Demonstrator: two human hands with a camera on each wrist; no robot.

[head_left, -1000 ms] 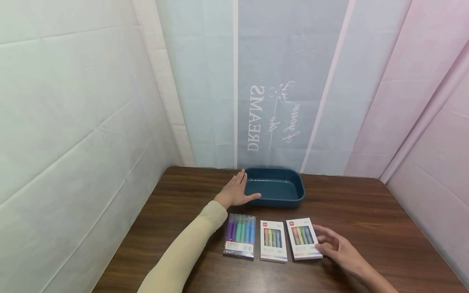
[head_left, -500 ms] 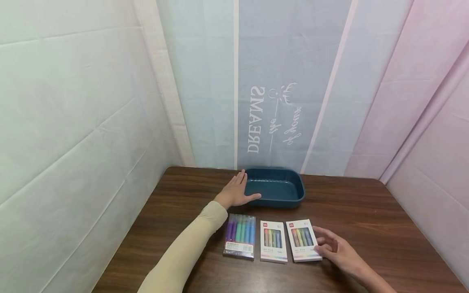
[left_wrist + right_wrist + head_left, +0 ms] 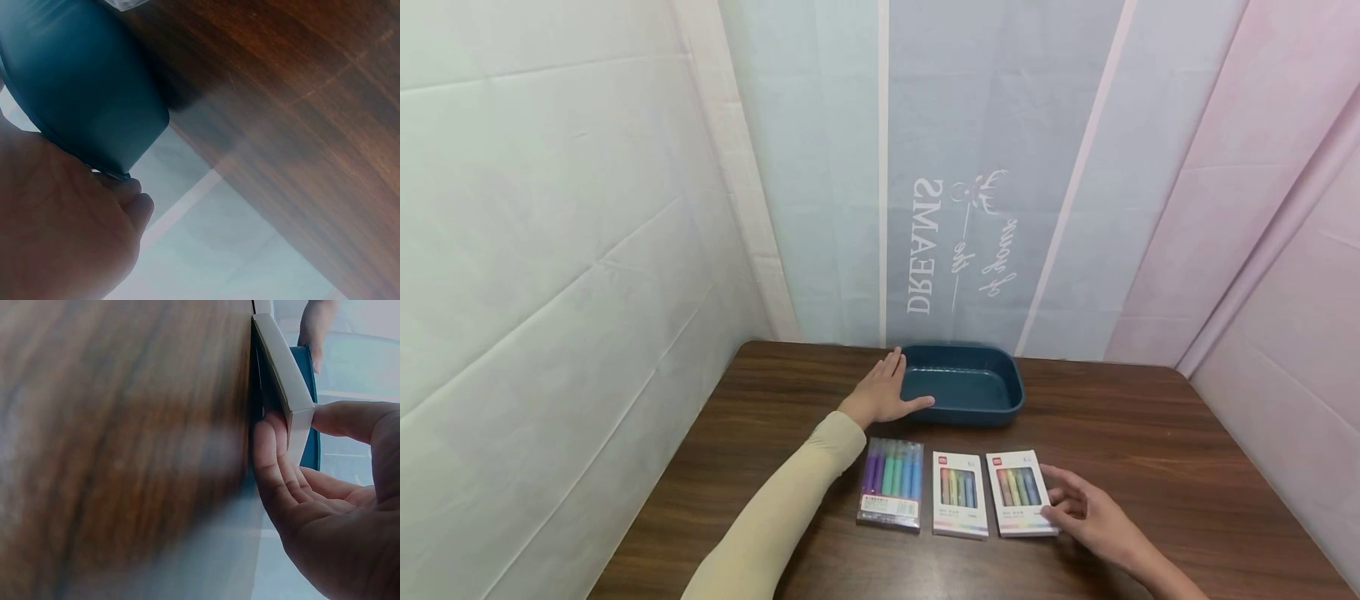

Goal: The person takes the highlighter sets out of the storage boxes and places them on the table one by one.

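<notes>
Your hands on tray and pen box
Your left hand (image 3: 880, 392) rests flat-fingered against the smooth teal tray (image 3: 992, 410); your right hand (image 3: 1086, 512) pinches the white cardboard pen box (image 3: 1020, 492), its underside hidden.

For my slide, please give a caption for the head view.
Left hand rests on blue tray; right hand grips a pen box.

A person's left arm wears a close-fitting, pale cream long sleeve (image 3: 782, 508) that ends in a snug cuff at the wrist, just behind the fingers (image 3: 891, 371) of the left hand (image 3: 880, 393). The right hand (image 3: 1093, 512) and forearm behind its fingers (image 3: 1063, 498) are bare, with no sleeve, ring or watch visible.
</notes>
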